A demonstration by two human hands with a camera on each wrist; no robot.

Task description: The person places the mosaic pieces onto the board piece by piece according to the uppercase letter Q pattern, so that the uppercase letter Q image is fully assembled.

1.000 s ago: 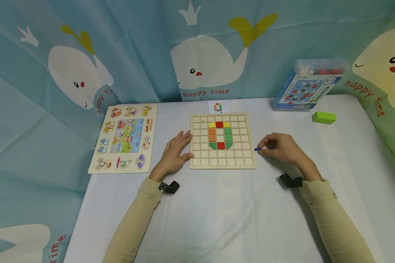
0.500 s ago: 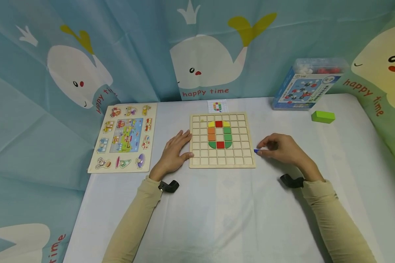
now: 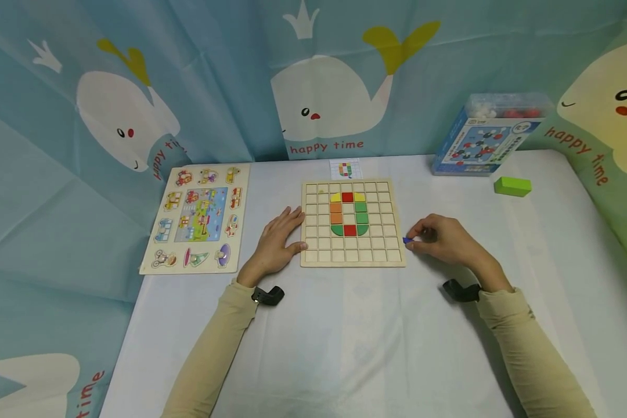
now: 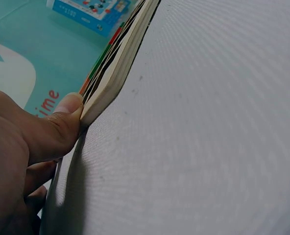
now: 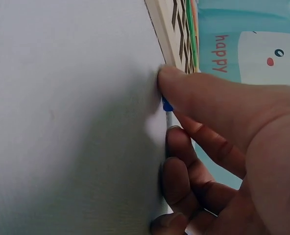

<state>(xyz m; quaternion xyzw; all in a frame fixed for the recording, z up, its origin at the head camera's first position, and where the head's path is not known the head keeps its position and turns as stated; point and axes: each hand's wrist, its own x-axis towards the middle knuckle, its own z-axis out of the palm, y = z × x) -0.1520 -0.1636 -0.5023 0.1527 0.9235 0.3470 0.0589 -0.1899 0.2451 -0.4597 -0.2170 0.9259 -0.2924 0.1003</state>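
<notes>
A wooden grid board (image 3: 324, 256) lies mid-table, with red, yellow, orange and green tiles (image 3: 362, 218) set in a ring on it. My left hand (image 3: 277, 247) rests at the board's left edge, fingers extended; in the left wrist view its thumb (image 4: 61, 117) touches the board's corner. Just off the board's right edge, my right hand (image 3: 444, 238) pinches a small blue piece (image 3: 407, 240) between thumb and fingers. In the right wrist view the thumb covers most of that blue piece (image 5: 167, 104), so its shape is hidden.
Behind the board lies a small pattern card (image 3: 346, 169) with a similar coloured ring. A wooden picture puzzle (image 3: 240, 232) is at the left. At the back right stand a blue box (image 3: 488, 145) and a light green block (image 3: 513, 186).
The blue piece in my right hand has shifted slightly toward me and turned a little between the fingers. My left hand stays at the board's edge.
</notes>
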